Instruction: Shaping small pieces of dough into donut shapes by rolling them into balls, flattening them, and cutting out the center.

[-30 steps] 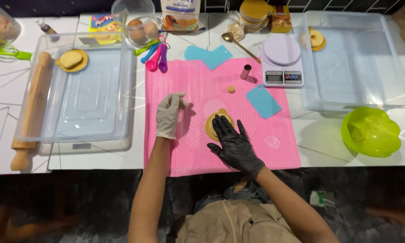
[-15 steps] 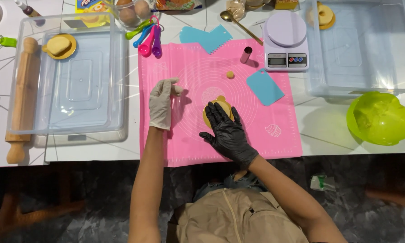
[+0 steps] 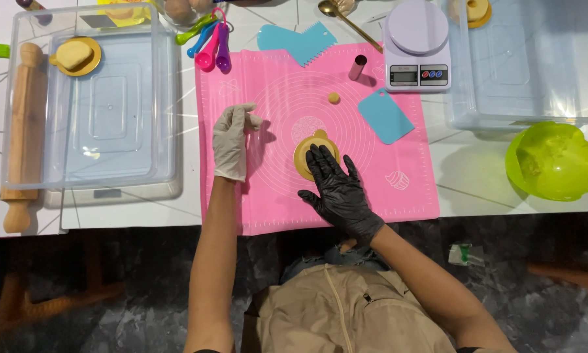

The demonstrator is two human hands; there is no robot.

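Note:
My right hand [image 3: 336,189], in a black glove, lies flat with spread fingers on a small round gold dish [image 3: 309,151] in the middle of the pink silicone mat [image 3: 398,170]. Most of the dish is under my fingers. My left hand [image 3: 232,139], in a white glove, rests on the mat's left part with its fingers loosely curled and nothing in it. A small ball of dough [image 3: 334,97] sits on the mat beyond the dish.
A light blue scraper [image 3: 385,116], a small metal cylinder [image 3: 357,67] and a kitchen scale [image 3: 417,44] lie at the mat's far right. Clear tubs stand left [image 3: 91,104] and right [image 3: 536,65]; a rolling pin [image 3: 23,131] and a green bowl [image 3: 553,160] flank them.
The view has shifted and the table sits a little higher in the picture. Both hands stay in about the same places on the mat and dish.

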